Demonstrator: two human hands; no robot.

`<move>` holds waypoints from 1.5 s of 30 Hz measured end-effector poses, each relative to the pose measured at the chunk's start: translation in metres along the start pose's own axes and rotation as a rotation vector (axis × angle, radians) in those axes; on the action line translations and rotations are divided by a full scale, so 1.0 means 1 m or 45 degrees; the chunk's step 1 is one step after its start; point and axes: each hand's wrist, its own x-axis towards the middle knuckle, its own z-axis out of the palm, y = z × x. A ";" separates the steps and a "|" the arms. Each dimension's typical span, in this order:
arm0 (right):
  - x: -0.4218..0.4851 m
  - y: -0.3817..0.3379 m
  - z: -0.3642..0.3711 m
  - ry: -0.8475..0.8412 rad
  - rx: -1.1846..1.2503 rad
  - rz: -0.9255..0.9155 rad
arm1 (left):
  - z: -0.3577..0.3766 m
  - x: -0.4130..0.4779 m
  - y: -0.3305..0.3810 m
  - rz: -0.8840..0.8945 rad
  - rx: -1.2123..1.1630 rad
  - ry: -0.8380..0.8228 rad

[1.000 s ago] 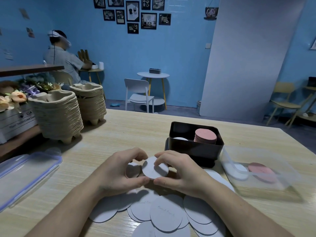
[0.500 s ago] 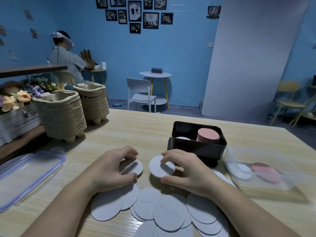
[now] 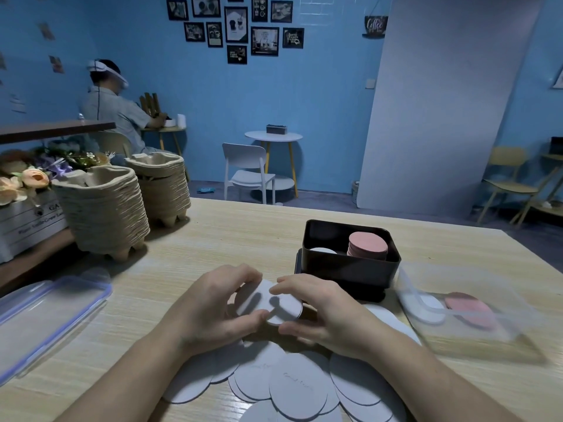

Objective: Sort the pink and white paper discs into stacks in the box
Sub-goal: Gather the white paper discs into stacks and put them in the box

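Both forearms [image 3: 128, 370], left hand [image 3: 213, 306] and right hand [image 3: 332, 315] are bare.

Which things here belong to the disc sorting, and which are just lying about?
Job: black box, pink stack and white stack inside it, held white discs pinched by left hand and right hand, loose white discs, clear tub holding more discs.

Lying about: pulp tray stacks, clear lid, flowers.
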 end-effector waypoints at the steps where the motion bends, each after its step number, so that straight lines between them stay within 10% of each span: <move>1: 0.001 -0.001 0.001 -0.004 -0.002 -0.014 | 0.001 0.001 0.002 0.018 0.024 0.000; 45: 0.002 -0.004 -0.002 0.030 0.004 0.050 | 0.005 0.002 0.004 0.011 -0.285 -0.007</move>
